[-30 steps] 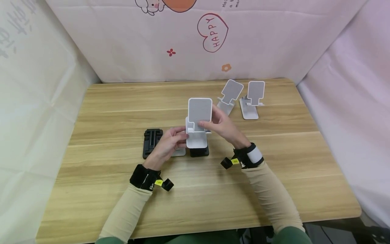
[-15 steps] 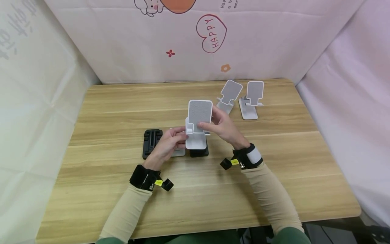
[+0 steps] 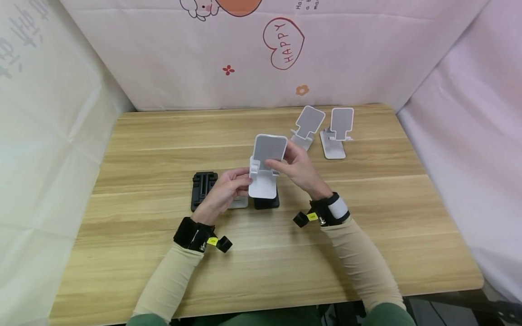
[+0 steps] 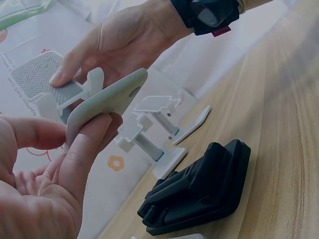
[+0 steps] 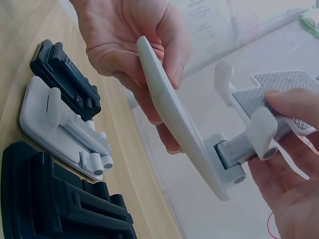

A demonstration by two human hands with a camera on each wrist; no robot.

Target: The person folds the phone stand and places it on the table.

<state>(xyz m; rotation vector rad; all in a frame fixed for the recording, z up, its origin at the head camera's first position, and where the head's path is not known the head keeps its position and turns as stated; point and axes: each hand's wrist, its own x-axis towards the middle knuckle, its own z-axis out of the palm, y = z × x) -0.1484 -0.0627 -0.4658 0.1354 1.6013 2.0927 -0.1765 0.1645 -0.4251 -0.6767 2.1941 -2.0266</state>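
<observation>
A white folding phone stand [image 3: 263, 183] with a grey textured pad is held up between both hands, above the table. My left hand [image 3: 225, 192] pinches the edge of its base [image 5: 172, 114] between thumb and fingers. At the other end, my right hand [image 3: 302, 170] grips the pad plate [image 4: 42, 74], thumb on the grey face and fingers behind. In the right wrist view a hinged arm [image 5: 237, 149] joins base and plate, which stand at an angle to each other. Below lie a folded black stand [image 5: 65, 199], a folded white stand [image 5: 65, 127] and another black stand [image 3: 201, 190].
Two unfolded white phone stands, one tilted [image 3: 310, 123] and one beside it [image 3: 341, 124], stand at the back right of the wooden table [image 3: 163, 140]. A printed cloth [image 3: 187, 68] hangs behind the table's far edge, with more cloth at both sides.
The stand's pad plate has turned slightly in my right hand, its top leaning a little to the right and looking shorter in the head view. My left hand stays in place on the base.
</observation>
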